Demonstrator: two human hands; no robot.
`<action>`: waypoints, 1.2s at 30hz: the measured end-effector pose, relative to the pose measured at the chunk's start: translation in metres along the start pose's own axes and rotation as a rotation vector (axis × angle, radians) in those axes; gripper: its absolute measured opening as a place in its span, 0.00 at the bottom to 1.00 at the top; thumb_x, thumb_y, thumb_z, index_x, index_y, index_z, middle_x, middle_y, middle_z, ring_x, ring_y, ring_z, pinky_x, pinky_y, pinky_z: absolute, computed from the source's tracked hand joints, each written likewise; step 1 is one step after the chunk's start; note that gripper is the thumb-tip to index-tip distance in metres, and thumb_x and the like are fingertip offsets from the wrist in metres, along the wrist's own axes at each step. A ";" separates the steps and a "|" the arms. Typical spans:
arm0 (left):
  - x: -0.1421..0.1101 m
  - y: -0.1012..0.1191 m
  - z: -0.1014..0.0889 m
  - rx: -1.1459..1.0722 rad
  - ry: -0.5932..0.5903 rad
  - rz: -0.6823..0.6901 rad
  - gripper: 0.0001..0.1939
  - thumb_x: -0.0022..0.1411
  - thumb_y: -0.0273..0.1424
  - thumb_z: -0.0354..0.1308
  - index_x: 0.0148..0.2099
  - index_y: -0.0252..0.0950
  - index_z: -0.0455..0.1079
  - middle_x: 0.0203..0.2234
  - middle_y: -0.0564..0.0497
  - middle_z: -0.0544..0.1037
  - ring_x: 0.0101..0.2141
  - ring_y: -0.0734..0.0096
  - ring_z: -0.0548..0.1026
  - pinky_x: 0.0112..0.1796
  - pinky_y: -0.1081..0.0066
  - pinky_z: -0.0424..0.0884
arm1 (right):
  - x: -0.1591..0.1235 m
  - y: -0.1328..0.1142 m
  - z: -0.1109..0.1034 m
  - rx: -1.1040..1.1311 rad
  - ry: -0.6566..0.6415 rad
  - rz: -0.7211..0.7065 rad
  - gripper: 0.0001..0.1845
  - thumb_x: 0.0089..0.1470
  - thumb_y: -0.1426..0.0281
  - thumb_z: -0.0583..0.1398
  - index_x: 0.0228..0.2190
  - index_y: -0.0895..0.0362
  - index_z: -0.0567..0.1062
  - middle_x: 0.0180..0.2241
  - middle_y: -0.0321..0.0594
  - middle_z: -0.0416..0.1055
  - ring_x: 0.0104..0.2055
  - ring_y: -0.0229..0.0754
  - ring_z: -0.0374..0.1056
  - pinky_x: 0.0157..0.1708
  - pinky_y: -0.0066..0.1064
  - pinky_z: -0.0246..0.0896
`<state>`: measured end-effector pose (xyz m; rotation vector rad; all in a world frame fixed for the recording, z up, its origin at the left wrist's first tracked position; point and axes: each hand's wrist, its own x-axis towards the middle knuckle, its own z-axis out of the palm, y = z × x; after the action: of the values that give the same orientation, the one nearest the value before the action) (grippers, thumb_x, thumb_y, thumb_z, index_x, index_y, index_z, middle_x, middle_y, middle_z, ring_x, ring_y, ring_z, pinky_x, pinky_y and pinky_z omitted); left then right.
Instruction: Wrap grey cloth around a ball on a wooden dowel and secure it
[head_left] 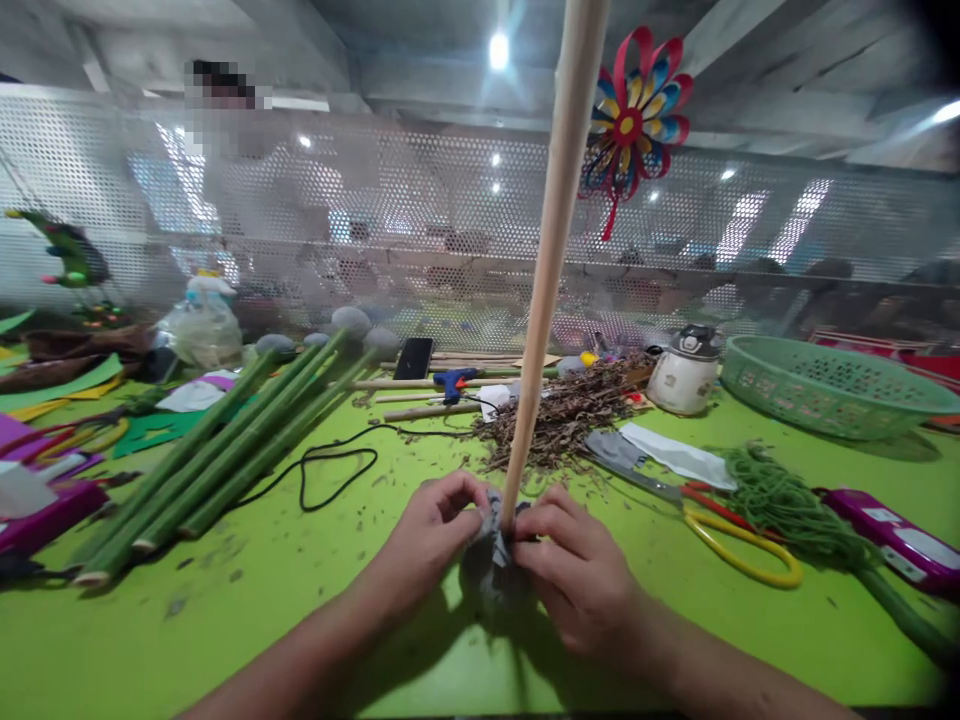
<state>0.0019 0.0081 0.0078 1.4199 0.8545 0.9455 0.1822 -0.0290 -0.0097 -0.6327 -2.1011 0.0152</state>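
Observation:
A long pale wooden stick point(546, 250) rises almost upright from a dark grey crumpled bundle point(491, 572) on the green table, leaning slightly right at its top. My left hand point(442, 520) pinches the bundle's upper edge on the left of the stick. On the other side, my right hand point(574, 560) has its fingers closed on the bundle close against the stick's foot. Whether the grey material is paper, cloth or clay I cannot tell. Its underside lies in shadow, and both hands partly cover it.
Green stalks point(247, 450) lie at left beside a black cord. Behind the bundle are dry twigs point(570, 410), a blue glue gun point(453, 383) and a phone point(414, 358). Yellow-handled scissors point(742, 545), green string point(776, 505), a jug point(682, 375) and a green basket point(840, 390) stand right.

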 end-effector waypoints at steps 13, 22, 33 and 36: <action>0.007 -0.007 -0.005 -0.090 -0.039 -0.076 0.12 0.51 0.37 0.64 0.31 0.33 0.69 0.29 0.48 0.76 0.30 0.69 0.71 0.32 0.70 0.66 | 0.001 -0.011 -0.002 0.081 -0.012 0.100 0.21 0.50 0.81 0.57 0.47 0.61 0.67 0.38 0.48 0.68 0.40 0.44 0.63 0.37 0.38 0.65; 0.004 -0.004 0.000 -0.071 0.006 -0.049 0.12 0.49 0.36 0.65 0.28 0.34 0.67 0.24 0.51 0.72 0.28 0.70 0.70 0.29 0.72 0.64 | 0.000 -0.011 0.007 -0.021 0.025 0.082 0.14 0.51 0.83 0.54 0.37 0.60 0.72 0.34 0.46 0.67 0.36 0.42 0.62 0.35 0.36 0.62; 0.008 -0.009 -0.002 -0.026 0.034 -0.004 0.11 0.50 0.35 0.64 0.29 0.34 0.66 0.25 0.50 0.74 0.27 0.70 0.71 0.29 0.71 0.65 | -0.002 -0.010 0.007 -0.019 -0.040 -0.059 0.14 0.50 0.84 0.51 0.36 0.61 0.71 0.32 0.47 0.69 0.33 0.43 0.59 0.33 0.36 0.62; 0.010 -0.009 -0.004 -0.013 -0.002 -0.017 0.10 0.52 0.35 0.62 0.30 0.34 0.67 0.25 0.50 0.74 0.28 0.70 0.71 0.30 0.71 0.66 | -0.004 -0.011 0.009 -0.026 -0.038 -0.052 0.13 0.50 0.84 0.51 0.34 0.60 0.71 0.31 0.46 0.68 0.33 0.42 0.58 0.32 0.36 0.61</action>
<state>0.0028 0.0197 -0.0009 1.4003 0.8560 0.9353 0.1720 -0.0385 -0.0151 -0.5973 -2.1570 -0.0297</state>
